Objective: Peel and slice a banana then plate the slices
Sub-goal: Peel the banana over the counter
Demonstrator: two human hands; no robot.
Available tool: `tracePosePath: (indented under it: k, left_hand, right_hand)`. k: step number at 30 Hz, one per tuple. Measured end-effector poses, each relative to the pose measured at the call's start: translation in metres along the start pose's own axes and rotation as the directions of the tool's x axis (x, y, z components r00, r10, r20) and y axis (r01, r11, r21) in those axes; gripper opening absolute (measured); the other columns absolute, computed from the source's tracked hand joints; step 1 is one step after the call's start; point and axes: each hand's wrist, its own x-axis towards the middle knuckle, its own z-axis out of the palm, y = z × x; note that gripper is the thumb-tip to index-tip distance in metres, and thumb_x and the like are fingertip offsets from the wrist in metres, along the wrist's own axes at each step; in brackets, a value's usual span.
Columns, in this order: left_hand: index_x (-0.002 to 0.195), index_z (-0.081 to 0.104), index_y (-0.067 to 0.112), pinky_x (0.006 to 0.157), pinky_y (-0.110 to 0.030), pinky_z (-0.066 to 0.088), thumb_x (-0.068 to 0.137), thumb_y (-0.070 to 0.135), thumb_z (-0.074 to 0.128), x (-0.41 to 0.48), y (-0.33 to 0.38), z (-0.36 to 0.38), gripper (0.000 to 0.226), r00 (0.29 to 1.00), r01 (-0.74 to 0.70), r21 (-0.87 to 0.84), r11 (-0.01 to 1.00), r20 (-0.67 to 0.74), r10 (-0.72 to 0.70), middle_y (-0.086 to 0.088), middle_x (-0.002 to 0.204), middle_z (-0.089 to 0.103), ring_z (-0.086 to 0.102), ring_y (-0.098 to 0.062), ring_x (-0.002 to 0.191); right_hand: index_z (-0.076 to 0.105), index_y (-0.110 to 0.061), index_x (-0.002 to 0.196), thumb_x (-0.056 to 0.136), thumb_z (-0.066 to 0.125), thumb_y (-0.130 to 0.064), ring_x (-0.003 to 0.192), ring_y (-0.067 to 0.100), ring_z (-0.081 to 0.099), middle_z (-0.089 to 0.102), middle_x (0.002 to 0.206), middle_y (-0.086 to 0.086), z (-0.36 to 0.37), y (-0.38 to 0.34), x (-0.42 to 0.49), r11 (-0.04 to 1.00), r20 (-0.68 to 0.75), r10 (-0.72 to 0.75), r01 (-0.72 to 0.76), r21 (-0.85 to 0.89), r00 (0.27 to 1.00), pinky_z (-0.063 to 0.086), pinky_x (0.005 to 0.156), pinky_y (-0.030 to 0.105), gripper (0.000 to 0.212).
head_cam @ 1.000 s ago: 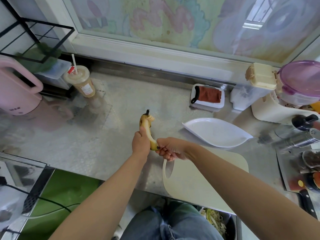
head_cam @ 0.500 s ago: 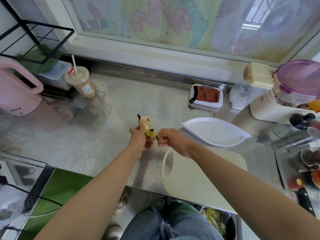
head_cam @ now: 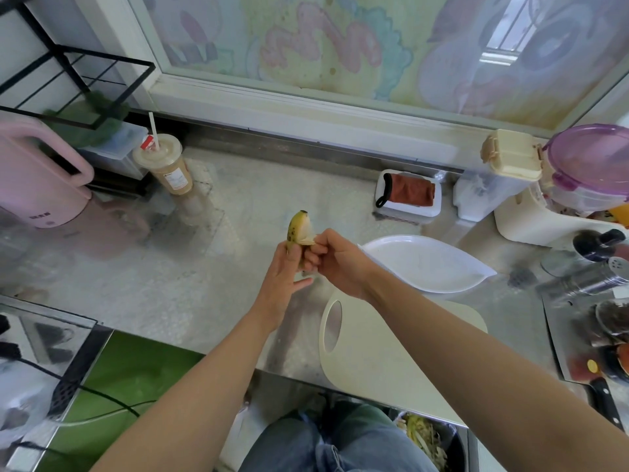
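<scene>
A small spotted yellow banana [head_cam: 296,226] stands upright above the counter, its lower part held in my left hand [head_cam: 284,274]. My right hand [head_cam: 335,260] pinches a strip of peel at the banana's right side, and pale flesh shows where the peel has come away near the top. The white leaf-shaped plate [head_cam: 425,264] lies on the counter just right of my hands. A cream cutting board [head_cam: 384,356] with an oval handle hole lies at the counter's front edge, under my right forearm. A black knife handle [head_cam: 604,401] shows at the far right edge.
An iced drink cup with a straw [head_cam: 166,165] and a pink kettle [head_cam: 37,178] stand at the left. At the back are a white tray with a red cloth [head_cam: 408,194] and plastic containers [head_cam: 585,172]. Shakers and jars [head_cam: 599,264] crowd the right. A bin of scraps [head_cam: 429,437] sits below.
The banana has been turned upright, dark stem end now hidden in my hands. My right hand has moved from its lower end up to its side and has pulled a strip of peel open.
</scene>
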Motion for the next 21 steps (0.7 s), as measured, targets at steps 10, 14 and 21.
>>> tracePosePath:
  k: [10,14,21]
  left_hand:
    - [0.118,0.050,0.008,0.094,-0.041,0.053,0.095,0.054,0.043,0.017,0.003,0.003,0.052,0.979,0.186,-0.066,0.980,-0.067,-0.190,-0.007,0.102,0.064,0.066,-0.024,0.101]
    - [0.130,0.043,0.022,0.084,-0.036,0.055,0.098,0.052,0.035,0.028,0.004,-0.006,0.044,0.948,0.153,-0.167,0.974,-0.253,-0.193,-0.011,0.128,0.056,0.060,-0.027,0.112]
    - [0.140,0.039,0.022,0.078,-0.035,0.057,0.100,0.049,0.032,0.026,0.006,-0.024,0.048,0.891,0.073,-0.205,0.976,-0.426,-0.156,-0.005,0.128,0.052,0.057,-0.024,0.114]
  right_hand:
    - [0.029,-0.018,0.058,0.087,0.032,-0.013,0.064,0.017,0.041,0.038,0.065,0.008,-0.008,0.018,0.001,0.997,-0.087,0.057,-0.061,-0.038,0.995,0.037,0.074,0.030,0.029]
    - [0.045,-0.013,0.060,0.091,0.040,-0.012,0.057,0.016,0.051,0.046,0.063,0.006,-0.028,0.030,-0.006,0.957,-0.280,0.158,-0.217,-0.192,0.947,0.049,0.091,0.041,0.031]
    - [0.053,-0.009,0.070,0.089,0.046,-0.022,0.056,0.018,0.049,0.050,0.064,0.008,-0.057,0.040,-0.017,0.837,-0.551,0.201,-0.434,-0.333,0.810,0.051,0.056,0.028,0.024]
